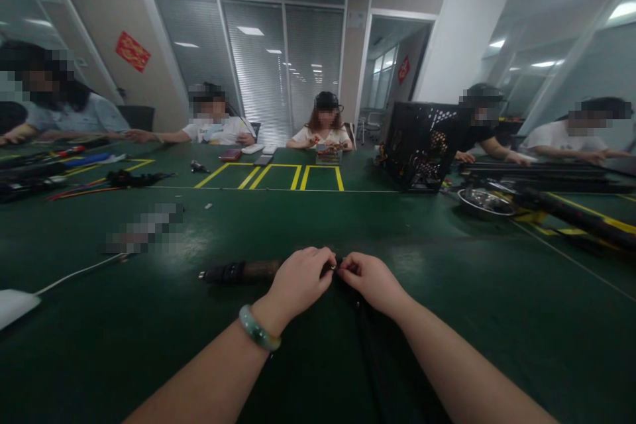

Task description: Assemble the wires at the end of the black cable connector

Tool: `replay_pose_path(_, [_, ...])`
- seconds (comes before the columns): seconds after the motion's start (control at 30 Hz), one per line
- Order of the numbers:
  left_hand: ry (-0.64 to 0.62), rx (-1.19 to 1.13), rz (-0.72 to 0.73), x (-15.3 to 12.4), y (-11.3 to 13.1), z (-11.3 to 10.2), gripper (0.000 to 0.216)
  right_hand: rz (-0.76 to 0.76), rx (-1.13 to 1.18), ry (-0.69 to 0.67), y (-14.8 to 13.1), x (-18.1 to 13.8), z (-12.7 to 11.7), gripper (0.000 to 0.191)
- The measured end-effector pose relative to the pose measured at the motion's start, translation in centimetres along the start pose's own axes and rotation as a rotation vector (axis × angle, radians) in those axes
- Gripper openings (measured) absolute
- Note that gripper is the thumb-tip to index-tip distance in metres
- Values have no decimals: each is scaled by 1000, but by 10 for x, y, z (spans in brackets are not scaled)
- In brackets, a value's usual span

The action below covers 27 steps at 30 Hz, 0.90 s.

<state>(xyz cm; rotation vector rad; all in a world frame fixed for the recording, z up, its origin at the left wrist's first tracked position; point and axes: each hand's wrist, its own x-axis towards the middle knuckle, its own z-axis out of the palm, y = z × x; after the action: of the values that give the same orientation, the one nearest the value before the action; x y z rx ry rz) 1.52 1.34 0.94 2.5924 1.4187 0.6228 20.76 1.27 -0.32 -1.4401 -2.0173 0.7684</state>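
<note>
My left hand point(303, 281), with a green bangle point(259, 329) on its wrist, is closed in a pinch at a small shiny piece too small to name. Close against it, my right hand point(375, 283) is also closed, its thumb and fingertips together; what lies between them I cannot make out. A long dark strip point(366, 351) runs from beneath the hands toward the lower edge of the view. Beside my left hand, a dark electric screwdriver point(238, 271) lies on the green tabletop point(278, 225), its bit pointing left and its other end hidden behind the hand.
A black perforated metal case point(422, 146) stands at the back right, near a metal bowl point(484, 202) of small parts. Dark cables point(132, 177) lie at the left. A white cord point(79, 273) crosses the left side. Several people sit around the table.
</note>
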Motion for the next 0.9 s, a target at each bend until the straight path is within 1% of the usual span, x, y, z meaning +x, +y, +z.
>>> replay_pose_path(0.47, [5,-29,48,0,0,0,16,15,12,-6,-2,0,-1,12])
replay_pose_path(0.6, [13,-13,24,1,-1,1,18,8,30,-5,1,0,0,11])
replay_pose_path(0.7, [11,-9,13,1,-1,2,16,-5,37,6,3,2,1,10])
replay_pose_path(0.9, [6,-50,40,1,-4,3,12,-4,49,8,6,2,1,10])
